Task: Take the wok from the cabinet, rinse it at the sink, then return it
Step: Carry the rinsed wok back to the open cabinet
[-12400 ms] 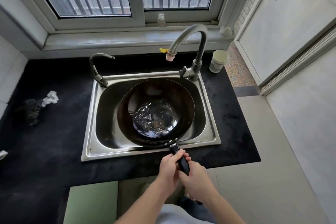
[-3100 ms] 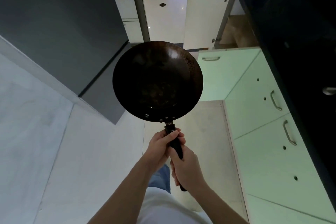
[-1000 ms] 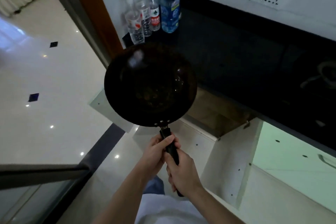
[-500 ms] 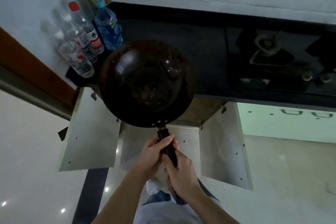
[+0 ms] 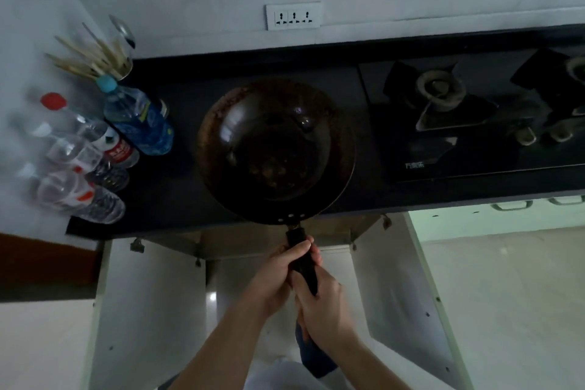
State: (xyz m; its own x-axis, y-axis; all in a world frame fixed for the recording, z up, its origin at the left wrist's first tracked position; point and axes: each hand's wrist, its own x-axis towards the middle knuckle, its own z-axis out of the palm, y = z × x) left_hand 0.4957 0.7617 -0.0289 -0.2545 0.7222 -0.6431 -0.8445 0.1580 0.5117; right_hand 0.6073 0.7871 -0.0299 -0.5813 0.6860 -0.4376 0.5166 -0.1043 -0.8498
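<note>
The dark round wok hangs over the black countertop, its bowl facing up and its black handle pointing back toward me. My left hand grips the handle near the wok. My right hand grips it farther back, so both hands are wrapped round the same handle. Below the counter edge the cabinet stands open, with its left door and right door swung out on either side of my arms. The cabinet's inside is mostly hidden by the wok and my hands.
Several plastic bottles and a holder of chopsticks crowd the counter's left end. A gas hob fills the counter to the right. A wall socket sits above. Pale green cabinet fronts continue on the right.
I have turned to face the counter squarely. The wok now hangs lower and nearer the counter's front edge, and the hob has come fully into view. Both hands keep their hold.
</note>
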